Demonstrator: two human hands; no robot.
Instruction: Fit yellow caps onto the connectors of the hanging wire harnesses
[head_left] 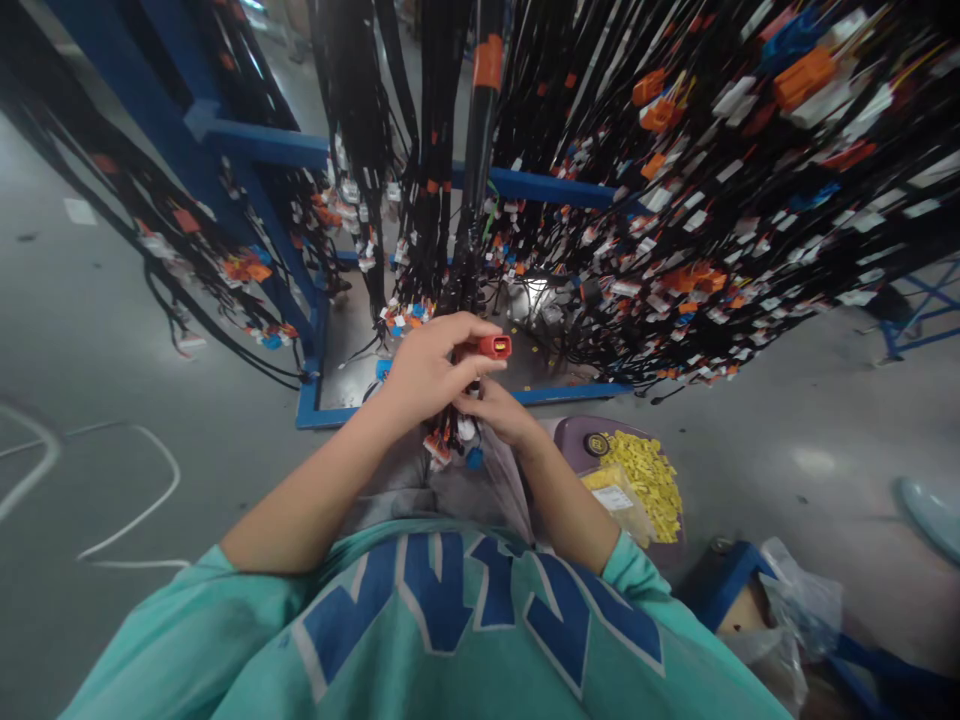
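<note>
A red plastic connector (pixel 495 346) with yellow inside its open end is pinched between the thumb and index finger of my left hand (pixel 429 368). Just below it, my right hand (pixel 496 410) is closed at the black wire bundle; its fingertips are partly hidden, and what exactly they grip does not show. Beneath both hands hang the bundle's loose ends, with an orange-and-white connector (pixel 437 450), a white connector (pixel 466 428) and a blue connector (pixel 475 458). The black taped harness (pixel 472 200) comes down from above to my hands.
A blue metal frame (pixel 307 405) surrounds many hanging wire harnesses (pixel 660 250). At my right, a purple stool (pixel 574 440) bears yellow small parts (pixel 645 470), a plastic bag (pixel 619 500) and a black roll (pixel 597 444). A white cable (pixel 161 440) lies on the floor at left.
</note>
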